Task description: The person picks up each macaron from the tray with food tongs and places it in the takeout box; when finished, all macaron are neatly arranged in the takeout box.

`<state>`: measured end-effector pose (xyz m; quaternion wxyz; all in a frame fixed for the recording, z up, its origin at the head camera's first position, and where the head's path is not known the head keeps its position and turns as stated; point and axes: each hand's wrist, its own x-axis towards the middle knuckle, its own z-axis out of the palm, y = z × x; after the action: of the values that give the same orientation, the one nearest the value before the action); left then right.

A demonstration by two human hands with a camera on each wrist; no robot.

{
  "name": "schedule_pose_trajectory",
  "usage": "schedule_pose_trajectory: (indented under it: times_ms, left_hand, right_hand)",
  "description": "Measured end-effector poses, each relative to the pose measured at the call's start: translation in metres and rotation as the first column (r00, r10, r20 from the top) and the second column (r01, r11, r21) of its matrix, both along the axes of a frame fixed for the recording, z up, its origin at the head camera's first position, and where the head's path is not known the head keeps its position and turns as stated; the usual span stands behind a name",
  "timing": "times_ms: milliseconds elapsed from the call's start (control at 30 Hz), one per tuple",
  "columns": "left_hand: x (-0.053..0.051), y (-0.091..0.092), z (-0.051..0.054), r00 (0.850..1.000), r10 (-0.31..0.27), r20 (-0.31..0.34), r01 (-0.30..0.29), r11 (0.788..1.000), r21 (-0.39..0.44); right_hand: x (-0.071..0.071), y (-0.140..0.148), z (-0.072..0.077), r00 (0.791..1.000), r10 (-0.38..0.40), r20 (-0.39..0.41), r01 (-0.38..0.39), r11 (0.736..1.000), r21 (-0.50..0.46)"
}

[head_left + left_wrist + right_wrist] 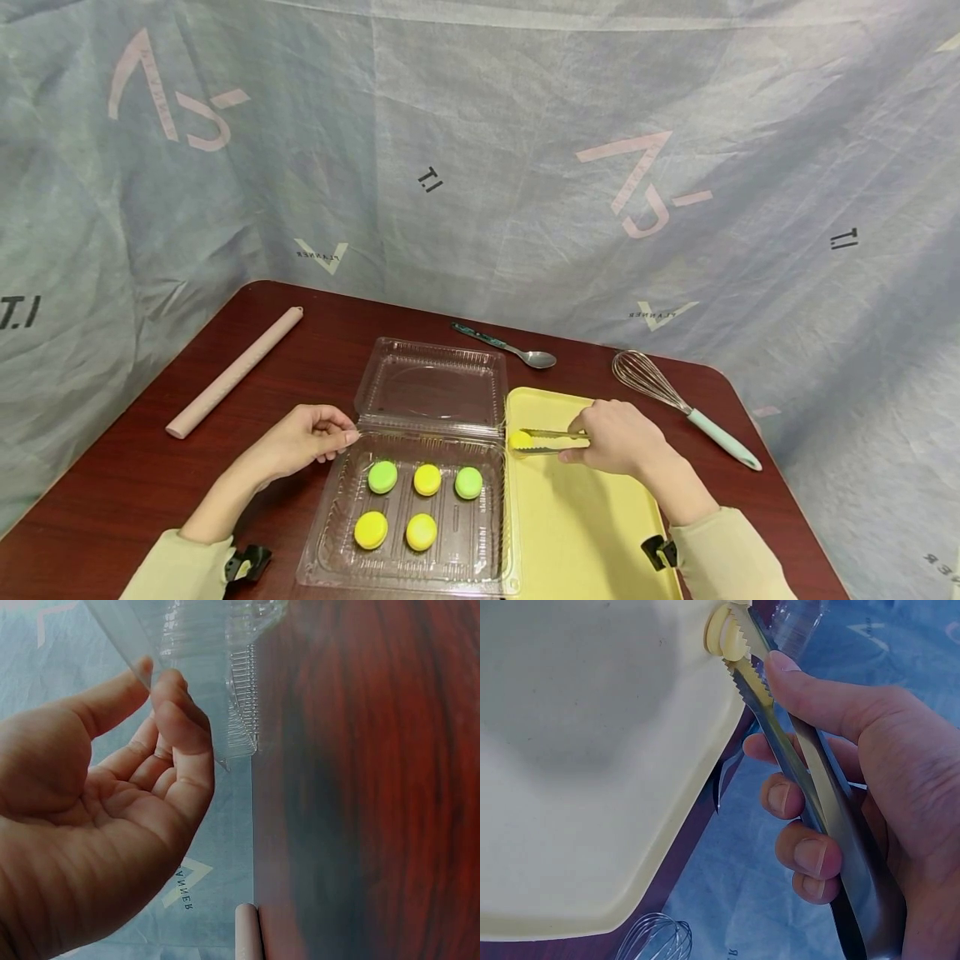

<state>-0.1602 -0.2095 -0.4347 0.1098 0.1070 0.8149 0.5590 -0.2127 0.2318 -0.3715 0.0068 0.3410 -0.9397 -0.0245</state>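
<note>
My left hand pinches the left edge of a clear plastic clamshell box between thumb and forefinger, near the hinge. The box lies open, its lid folded back. Inside its base sit two green macarons, one at the left and one at the right, and three yellow macarons, one between the green pair. My right hand grips metal tongs over the yellow tray. Between the toothed tips is another yellow macaron, at the tray's left side.
A pale pink rolling pin lies at the table's left. Behind the lid is a spoon with a dark patterned handle. A whisk lies right of the tray. Grey printed cloth hangs along the table's back.
</note>
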Motion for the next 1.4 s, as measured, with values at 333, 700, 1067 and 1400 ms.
schedule_pose_trajectory:
  times_ms: [333,700,1067,1400]
  left_hand:
    - [0.0,0.0,0.0,1.0,-0.002,0.005,0.002,1.0,-0.004]
    - [0.0,0.0,0.0,1.0,-0.001,-0.001,0.001,1.0,-0.003]
    - [0.0,0.0,0.0,1.0,-0.001,-0.001,0.001,1.0,-0.003]
    - [0.0,0.0,0.0,1.0,0.0,0.002,0.0,1.0,-0.003]
  right_hand:
    - [-0.001,0.001,-0.001,1.0,0.019,0.01,-0.019,1.0,-0.012]
    - [0.0,0.002,0.003,0.999,0.027,0.023,-0.027,1.0,-0.013]
    - [0.003,0.006,0.015,1.0,-0.01,0.016,0.01,1.0,-0.015]
    - [0.01,0.005,0.036,1.0,-0.019,0.006,0.02,0.999,-0.03]
